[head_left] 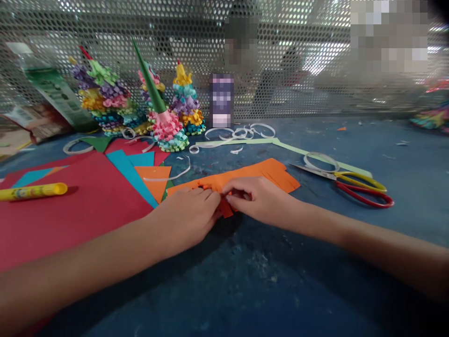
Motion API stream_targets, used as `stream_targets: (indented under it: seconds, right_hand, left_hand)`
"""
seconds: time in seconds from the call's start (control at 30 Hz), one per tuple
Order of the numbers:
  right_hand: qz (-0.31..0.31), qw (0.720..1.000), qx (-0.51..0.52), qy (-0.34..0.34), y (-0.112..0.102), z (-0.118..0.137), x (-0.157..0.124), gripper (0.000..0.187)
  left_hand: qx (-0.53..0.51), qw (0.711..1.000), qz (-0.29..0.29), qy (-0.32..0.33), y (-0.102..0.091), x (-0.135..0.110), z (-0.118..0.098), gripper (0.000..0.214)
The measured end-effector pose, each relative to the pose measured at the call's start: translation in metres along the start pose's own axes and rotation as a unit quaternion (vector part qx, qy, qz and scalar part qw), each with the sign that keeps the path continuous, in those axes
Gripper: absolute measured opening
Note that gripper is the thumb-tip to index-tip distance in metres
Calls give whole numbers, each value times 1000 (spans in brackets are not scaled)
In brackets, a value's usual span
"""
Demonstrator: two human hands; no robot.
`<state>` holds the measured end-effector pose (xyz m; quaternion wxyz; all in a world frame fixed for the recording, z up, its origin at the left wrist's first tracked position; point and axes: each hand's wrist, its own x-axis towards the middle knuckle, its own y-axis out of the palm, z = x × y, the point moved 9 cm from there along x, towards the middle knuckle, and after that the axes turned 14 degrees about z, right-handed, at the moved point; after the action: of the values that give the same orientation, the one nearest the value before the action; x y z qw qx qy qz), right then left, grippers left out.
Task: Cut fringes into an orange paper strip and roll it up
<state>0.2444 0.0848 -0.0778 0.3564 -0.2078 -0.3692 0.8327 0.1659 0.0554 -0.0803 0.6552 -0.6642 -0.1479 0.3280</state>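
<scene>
A strip of orange paper [245,177] with a cut fringe lies on the blue worktop, and its middle is gathered between my hands. My left hand [185,217] and my right hand [259,199] both pinch the paper at the gathered spot, fingertips almost meeting. The fingers hide part of the fringe. Beyond my right hand lie scissors [345,185] with red and yellow handles. Under my left forearm spreads a red paper sheet [70,220], with a yellow glue stick [31,191] on it.
Several tiered paper cones [105,98] in bright colours stand at the back, one with a green pointed top [149,79]. White paper curls [238,133], a pale green strip [280,145] and a dark purple container [221,100] stand before a perforated metal screen [175,32].
</scene>
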Motion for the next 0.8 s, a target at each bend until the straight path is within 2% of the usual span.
stream_targets:
  seconds: [0.1, 0.2, 0.37, 0.43, 0.57, 0.73, 0.8]
  right_hand:
    - [7, 1000, 14, -6, 5, 8, -2, 15]
    - [16, 998, 58, 1, 9, 5, -1, 17]
    - [-10, 991, 136, -4, 12, -2, 1, 7]
    - [-30, 990, 140, -3, 11, -4, 1, 9]
    - [-53, 991, 127, -9, 11, -6, 0, 13]
    - [-59, 991, 115, -20, 11, -5, -1, 11]
    - [-62, 992, 110, -26, 10, -3, -2, 10]
  left_hand:
    - [-73, 996, 10, -40, 0, -1, 15, 20]
    - [-171, 983, 4, -70, -8, -5, 28, 22]
    - [-319, 947, -31, -33, -15, -2, 40, 25]
    - [-348, 935, -58, -35, -14, 0, 47, 26]
    - [-354, 931, -86, -34, -9, 2, 52, 27]
    - [-233, 969, -77, 4, -2, 1, 34, 27]
    - [-202, 976, -86, 4, 0, 0, 31, 27]
